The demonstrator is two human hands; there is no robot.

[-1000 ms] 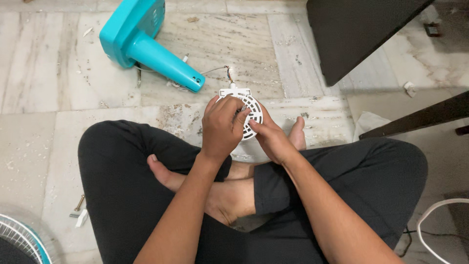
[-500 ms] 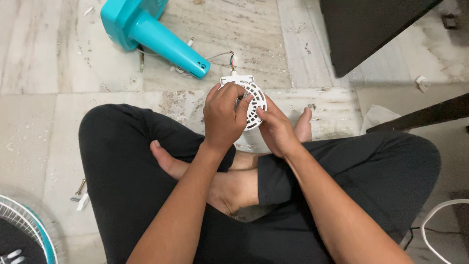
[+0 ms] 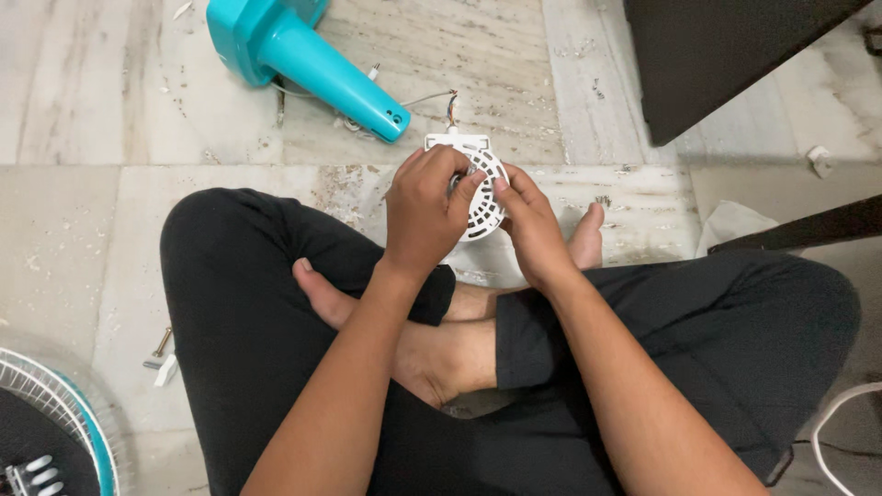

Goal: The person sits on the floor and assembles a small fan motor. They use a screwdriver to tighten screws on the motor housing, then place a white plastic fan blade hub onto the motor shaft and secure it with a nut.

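The person is sitting cross-legged on the marble floor [image 3: 83, 230], both forearms reaching forward over the knees and meeting above the bare feet. The left hand [image 3: 424, 219] is curling over the top and near side of a white vented cover [image 3: 481, 193], fingers bent and closing on it, the wrist arching slightly upward. The right hand [image 3: 531, 225] is coming in from the other side, thumb and fingertips pinching the cover's rim, so both hands are gripping the same part and touching each other across it. The cover is being held tilted, off the floor, just ahead of the feet; thin wires [image 3: 448, 103] are leading from its far edge toward a teal fan stand [image 3: 308, 57] lying on its side on the floor beyond. At the lower left corner a wire fan guard [image 3: 55, 413] is lying flat with white plugs [image 3: 32, 473] resting inside it, and a bolt [image 3: 162, 344] with a small white piece is lying on the floor near the left knee. A dark desk [image 3: 726, 55] is standing at the upper right.
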